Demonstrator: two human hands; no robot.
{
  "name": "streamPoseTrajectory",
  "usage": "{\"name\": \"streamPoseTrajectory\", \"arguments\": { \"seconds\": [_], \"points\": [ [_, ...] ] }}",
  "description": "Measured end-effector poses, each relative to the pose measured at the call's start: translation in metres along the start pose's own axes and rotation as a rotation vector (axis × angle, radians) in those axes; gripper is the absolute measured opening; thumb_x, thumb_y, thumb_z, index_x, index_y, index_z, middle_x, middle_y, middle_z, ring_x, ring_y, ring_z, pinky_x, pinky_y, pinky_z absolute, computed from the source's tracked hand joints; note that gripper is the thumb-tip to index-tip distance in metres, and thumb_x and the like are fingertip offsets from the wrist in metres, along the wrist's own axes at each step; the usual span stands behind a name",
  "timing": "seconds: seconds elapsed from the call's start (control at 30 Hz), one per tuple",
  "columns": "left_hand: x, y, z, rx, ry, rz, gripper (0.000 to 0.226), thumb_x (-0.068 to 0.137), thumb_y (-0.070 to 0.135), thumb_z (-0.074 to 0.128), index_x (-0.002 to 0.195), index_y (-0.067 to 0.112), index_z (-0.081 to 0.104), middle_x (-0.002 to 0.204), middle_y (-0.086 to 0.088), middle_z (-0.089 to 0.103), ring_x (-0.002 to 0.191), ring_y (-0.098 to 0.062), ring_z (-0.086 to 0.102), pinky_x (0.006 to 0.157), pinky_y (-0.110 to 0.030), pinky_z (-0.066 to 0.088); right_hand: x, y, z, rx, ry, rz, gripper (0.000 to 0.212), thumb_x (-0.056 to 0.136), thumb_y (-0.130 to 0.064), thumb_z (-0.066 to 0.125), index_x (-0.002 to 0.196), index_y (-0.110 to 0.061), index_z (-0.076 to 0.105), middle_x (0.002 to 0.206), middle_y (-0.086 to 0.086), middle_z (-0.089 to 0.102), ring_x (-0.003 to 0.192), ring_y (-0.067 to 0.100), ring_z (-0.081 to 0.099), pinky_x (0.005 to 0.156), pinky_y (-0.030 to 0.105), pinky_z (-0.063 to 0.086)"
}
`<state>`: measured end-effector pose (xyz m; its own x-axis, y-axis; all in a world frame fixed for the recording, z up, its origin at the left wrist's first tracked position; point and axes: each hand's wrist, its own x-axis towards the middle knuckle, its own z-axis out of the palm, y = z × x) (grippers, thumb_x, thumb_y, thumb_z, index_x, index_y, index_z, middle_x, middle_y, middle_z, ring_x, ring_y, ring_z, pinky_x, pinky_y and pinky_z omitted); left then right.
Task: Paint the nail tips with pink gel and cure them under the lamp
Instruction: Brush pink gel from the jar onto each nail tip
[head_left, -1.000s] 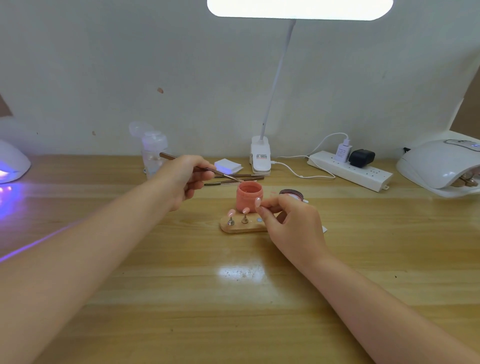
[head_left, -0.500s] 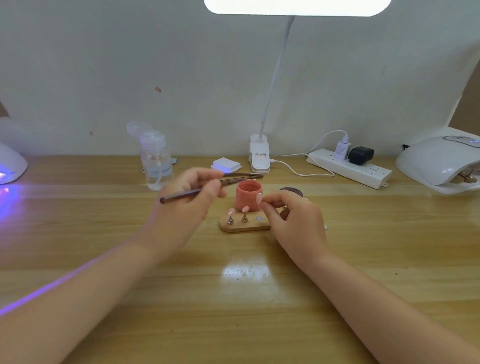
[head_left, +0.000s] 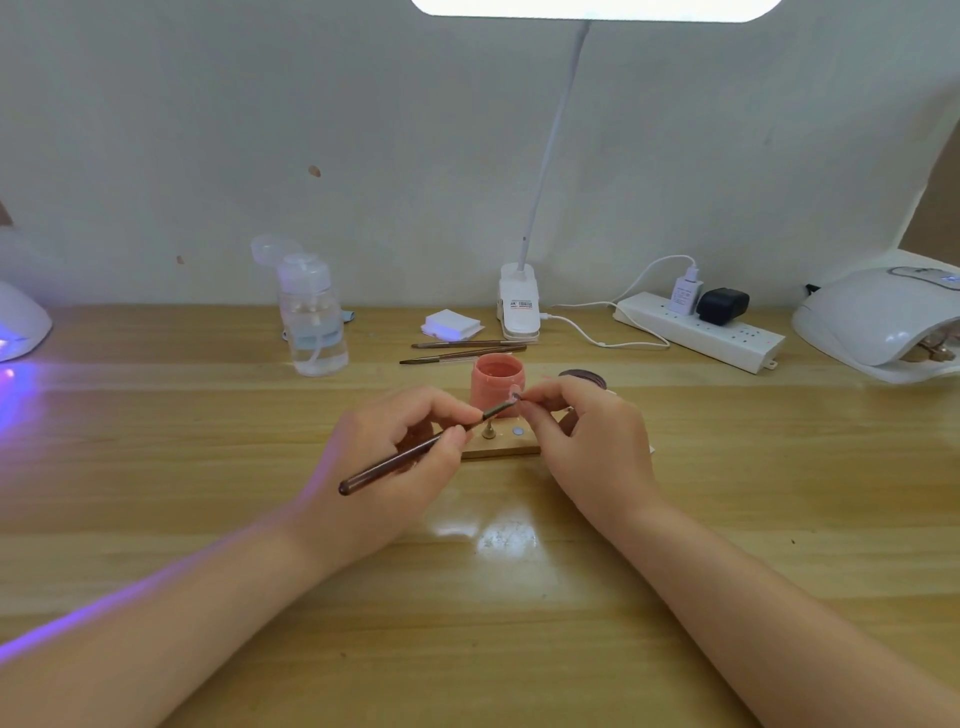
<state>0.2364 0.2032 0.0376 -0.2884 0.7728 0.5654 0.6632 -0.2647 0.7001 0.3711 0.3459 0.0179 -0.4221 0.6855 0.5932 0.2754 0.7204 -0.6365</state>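
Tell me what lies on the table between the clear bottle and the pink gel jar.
In the head view, two spare brushes lie there, on the table between the clear bottle and the pink gel jar.

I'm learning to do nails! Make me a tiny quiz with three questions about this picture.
1. True or false: the left hand holds the brush.
2. What does the brush tip touch? A) the clear bottle B) the nail tip pinched by the right hand C) the power strip
3. Fill in: two spare brushes lie just behind the pink ____.

Key: 1 true. 2 B. 3 jar.
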Motion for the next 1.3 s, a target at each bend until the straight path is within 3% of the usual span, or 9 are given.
{"name": "streamPoseTrajectory", "arguments": {
  "seconds": [0.07,0.2,0.27,0.4,0.6,0.77,0.9,1.1,1.3],
  "points": [
    [-0.0019,-0.0003,-0.0003,-0.020,0.014,0.004,0.014,0.083,0.028,0.056,0.087,0.032,0.068,0.081,-0.001,0.072,0.073,-0.018,0.066,0.065,-0.032,0.051,0.0002,-0.0004,0.0004,0.000,0.000,-0.003,0.003,0.086,-0.021,0.071,0.088,-0.021,0.073,0.081,-0.010,0.071,0.059,0.009,0.055,0.066,0.032,0.048],
    [-0.0006,0.0028,0.0029,0.003,0.060,0.019,0.017,0.087,0.022,0.057,0.094,0.033,0.067,0.078,0.001,0.070,0.063,-0.010,0.059,0.057,-0.013,0.044,0.0009,-0.0010,0.0008,0.008,-0.007,-0.003,0.005,0.087,-0.024,0.070,0.088,-0.021,0.074,0.082,-0.011,0.071,0.059,-0.001,0.050,0.065,0.030,0.047],
    [-0.0008,0.0026,0.0035,0.018,0.037,0.015,0.019,0.087,0.020,0.057,0.096,0.033,0.068,0.077,0.003,0.069,0.063,-0.008,0.059,0.059,-0.012,0.044,0.0004,-0.0007,0.0005,0.010,-0.012,-0.005,0.004,0.087,-0.023,0.070,0.089,-0.021,0.074,0.082,-0.010,0.071,0.059,0.001,0.051,0.066,0.030,0.048],
    [-0.0036,0.0011,0.0022,-0.009,0.014,0.014,0.014,0.084,0.026,0.056,0.088,0.030,0.069,0.080,0.000,0.071,0.072,-0.017,0.066,0.064,-0.031,0.052,-0.0001,-0.0012,0.0000,0.009,-0.007,-0.014,0.004,0.087,-0.022,0.070,0.087,-0.019,0.073,0.081,-0.010,0.071,0.058,0.006,0.053,0.065,0.032,0.048],
    [-0.0007,0.0039,0.0055,0.021,0.075,-0.008,0.019,0.086,0.020,0.057,0.096,0.032,0.069,0.078,0.005,0.070,0.066,-0.007,0.060,0.060,-0.011,0.044,-0.0002,-0.0009,0.0000,-0.008,-0.015,-0.017,0.004,0.087,-0.021,0.070,0.089,-0.020,0.073,0.081,-0.010,0.071,0.058,0.005,0.052,0.067,0.030,0.046],
    [-0.0048,0.0043,0.0038,-0.017,0.063,0.030,0.017,0.083,0.030,0.054,0.090,0.028,0.070,0.080,-0.002,0.072,0.074,-0.015,0.067,0.065,-0.029,0.051,0.0003,-0.0001,0.0002,0.029,-0.017,-0.003,0.004,0.088,-0.024,0.069,0.086,-0.021,0.072,0.079,-0.011,0.069,0.054,0.006,0.051,0.063,0.031,0.047],
    [-0.0026,0.0048,0.0063,-0.092,0.126,-0.017,0.017,0.089,0.022,0.057,0.098,0.031,0.068,0.087,0.012,0.074,0.072,0.003,0.064,0.062,-0.006,0.043,0.0001,-0.0004,0.0010,0.078,-0.033,0.008,0.003,0.087,-0.023,0.069,0.087,-0.022,0.071,0.078,-0.011,0.069,0.054,0.010,0.052,0.061,0.032,0.048],
    [-0.0007,0.0027,0.0051,-0.264,0.122,-0.056,0.019,0.085,0.010,0.051,0.088,0.014,0.069,0.076,0.003,0.073,0.066,0.002,0.063,0.062,-0.006,0.043,0.0003,-0.0009,0.0016,0.121,-0.043,0.001,0.006,0.088,-0.026,0.068,0.083,-0.027,0.070,0.072,-0.016,0.067,0.053,0.011,0.051,0.056,0.029,0.045],
    [-0.0004,0.0035,0.0073,-0.240,0.182,-0.082,0.016,0.096,0.009,0.056,0.095,0.019,0.069,0.082,0.008,0.074,0.070,0.005,0.062,0.064,-0.006,0.043,0.0003,-0.0004,0.0011,0.133,-0.050,0.025,0.005,0.088,-0.025,0.069,0.085,-0.022,0.072,0.075,-0.012,0.069,0.054,0.012,0.053,0.060,0.036,0.049]
  ]
}}
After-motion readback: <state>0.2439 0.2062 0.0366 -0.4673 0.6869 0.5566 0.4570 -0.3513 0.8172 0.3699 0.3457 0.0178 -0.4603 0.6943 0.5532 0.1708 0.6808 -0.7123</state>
